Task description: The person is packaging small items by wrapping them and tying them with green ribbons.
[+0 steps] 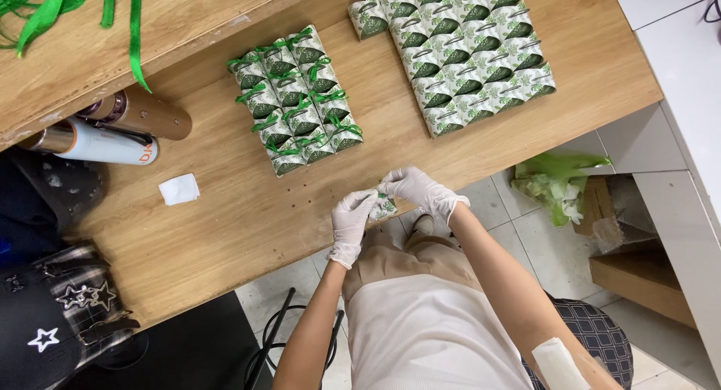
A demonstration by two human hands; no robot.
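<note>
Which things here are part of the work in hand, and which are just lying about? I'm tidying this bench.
In use: left hand and right hand holding a small green-and-white box; ribbon-tied boxes; untied boxes; green ribbons.

Lying about: two bottles; white pad; green bag.

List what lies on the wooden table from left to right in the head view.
Two bottles → white square pad → ribbon-tied green boxes → small box held in both gloved hands → untied green boxes.

bare tabletop (248, 210) ahead of hands, ribboned boxes (297, 97) beyond, tubes (120, 127) far left
</note>
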